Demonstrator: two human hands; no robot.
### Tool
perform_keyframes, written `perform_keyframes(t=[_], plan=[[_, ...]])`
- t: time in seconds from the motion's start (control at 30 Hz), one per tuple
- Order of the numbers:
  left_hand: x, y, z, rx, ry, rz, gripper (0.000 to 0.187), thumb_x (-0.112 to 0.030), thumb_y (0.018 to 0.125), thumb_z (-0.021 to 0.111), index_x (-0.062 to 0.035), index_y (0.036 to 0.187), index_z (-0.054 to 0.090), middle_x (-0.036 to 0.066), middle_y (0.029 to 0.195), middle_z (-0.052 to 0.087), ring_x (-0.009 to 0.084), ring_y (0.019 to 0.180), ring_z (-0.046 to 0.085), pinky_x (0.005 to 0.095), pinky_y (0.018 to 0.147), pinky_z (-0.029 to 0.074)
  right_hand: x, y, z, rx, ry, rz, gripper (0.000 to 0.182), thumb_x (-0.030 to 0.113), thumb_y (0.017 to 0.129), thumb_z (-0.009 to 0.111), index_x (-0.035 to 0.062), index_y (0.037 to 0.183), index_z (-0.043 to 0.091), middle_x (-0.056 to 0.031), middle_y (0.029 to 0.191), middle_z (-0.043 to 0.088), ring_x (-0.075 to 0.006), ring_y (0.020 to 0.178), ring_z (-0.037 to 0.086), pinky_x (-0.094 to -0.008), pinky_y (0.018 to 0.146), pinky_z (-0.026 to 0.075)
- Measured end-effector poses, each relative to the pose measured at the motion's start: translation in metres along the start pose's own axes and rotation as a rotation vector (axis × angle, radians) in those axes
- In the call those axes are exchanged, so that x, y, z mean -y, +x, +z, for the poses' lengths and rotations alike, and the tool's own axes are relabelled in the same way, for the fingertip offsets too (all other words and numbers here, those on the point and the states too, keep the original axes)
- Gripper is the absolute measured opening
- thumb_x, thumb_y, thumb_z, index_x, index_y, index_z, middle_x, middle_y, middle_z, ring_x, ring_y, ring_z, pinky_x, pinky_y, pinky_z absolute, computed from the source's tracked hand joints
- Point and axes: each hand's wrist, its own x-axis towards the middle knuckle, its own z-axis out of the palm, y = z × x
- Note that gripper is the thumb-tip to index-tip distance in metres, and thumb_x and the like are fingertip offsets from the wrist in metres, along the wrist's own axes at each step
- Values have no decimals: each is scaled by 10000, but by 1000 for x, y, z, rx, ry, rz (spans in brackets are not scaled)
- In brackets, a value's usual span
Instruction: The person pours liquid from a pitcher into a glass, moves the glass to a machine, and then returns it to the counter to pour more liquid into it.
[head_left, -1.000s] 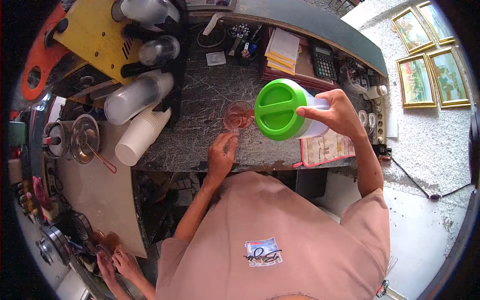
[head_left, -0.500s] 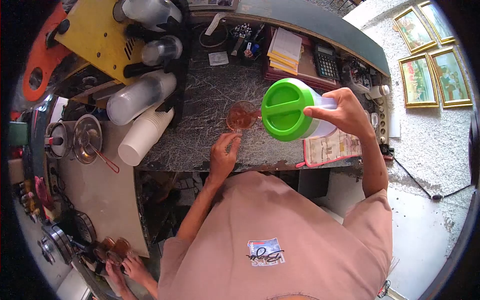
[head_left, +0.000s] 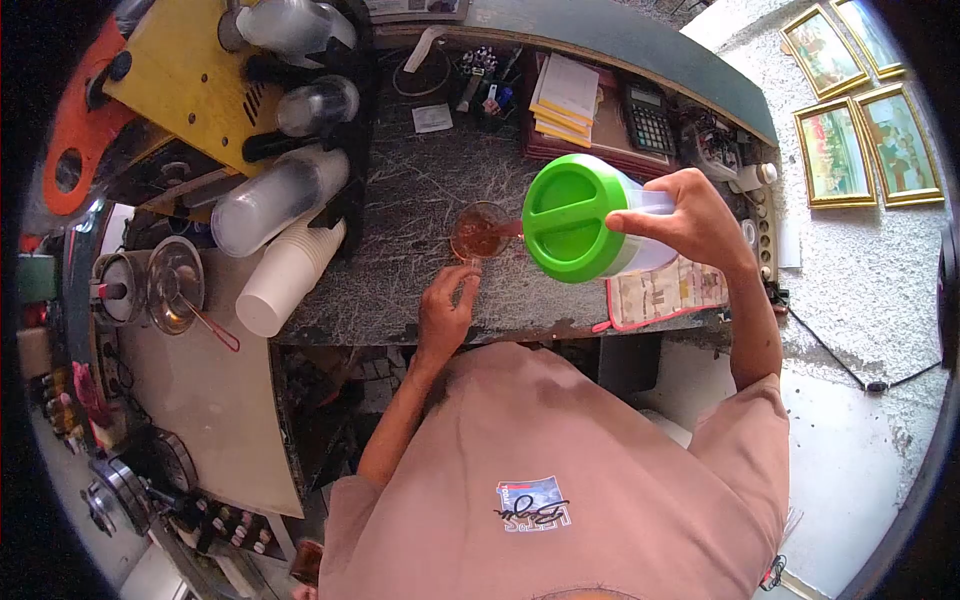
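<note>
My right hand (head_left: 690,225) grips a clear jug with a green lid (head_left: 572,217) and tilts it to the left. A brown stream runs from its spout into a small glass (head_left: 478,232) that stands on the dark marble counter (head_left: 420,190). The glass holds brown liquid. My left hand (head_left: 443,312) rests on the counter with its fingertips against the near side of the glass.
Stacks of plastic and paper cups (head_left: 285,235) lie on a rack at the left, by a yellow machine (head_left: 185,70). A calculator (head_left: 648,120), notepads (head_left: 566,95) and a patterned cloth (head_left: 660,290) are at the right. Metal pots (head_left: 172,280) stand at far left.
The glass has filled with more brown liquid while the jug stays tilted. A second person's hands with glasses at the bottom left have gone out of sight.
</note>
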Motion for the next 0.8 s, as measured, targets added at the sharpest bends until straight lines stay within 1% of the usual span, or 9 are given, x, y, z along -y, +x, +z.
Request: perform_keyframes(t=[0.17, 0.4, 0.47, 0.7, 0.8], plan=[[1, 0, -1, 18, 7, 14, 189, -161, 985, 622, -15, 1081, 693, 145, 1076, 690, 329, 1009, 677, 414, 861, 525, 1, 0, 0, -1, 8, -4, 519, 521, 808, 803, 5, 775, 769, -51, 609, 678, -98, 533, 637, -267, 490, 472], [2, -2, -1, 27, 13, 2, 201, -183, 989, 616, -24, 1085, 693, 143, 1075, 690, 331, 1017, 673, 417, 866, 520, 3, -1, -1, 21, -8, 5, 535, 531, 809, 801, -1, 762, 762, -48, 596, 665, -92, 521, 606, -282, 486, 448], [1, -1, -2, 32, 16, 6, 200, -188, 988, 619, -29, 1085, 691, 139, 1080, 689, 330, 1020, 673, 421, 867, 519, 1, -1, -1, 8, 18, -9, 448, 434, 819, 829, -1, 762, 744, -4, 608, 643, -49, 536, 575, -235, 479, 421], [5, -1, 0, 28, 17, 25, 195, -188, 988, 618, -28, 1075, 686, 139, 1073, 686, 337, 1013, 671, 419, 860, 519, 3, 1, -2, 0, 19, -38, 450, 429, 819, 829, -9, 764, 742, -5, 608, 640, -46, 541, 569, -236, 478, 421], [2, -1, -1, 20, 37, 26, 195, -187, 987, 618, -26, 1076, 686, 141, 1065, 686, 342, 1008, 671, 415, 855, 519, 8, 1, -4, 9, 26, -4, 453, 430, 817, 831, -12, 770, 744, -11, 608, 644, -51, 545, 580, -236, 484, 429]])
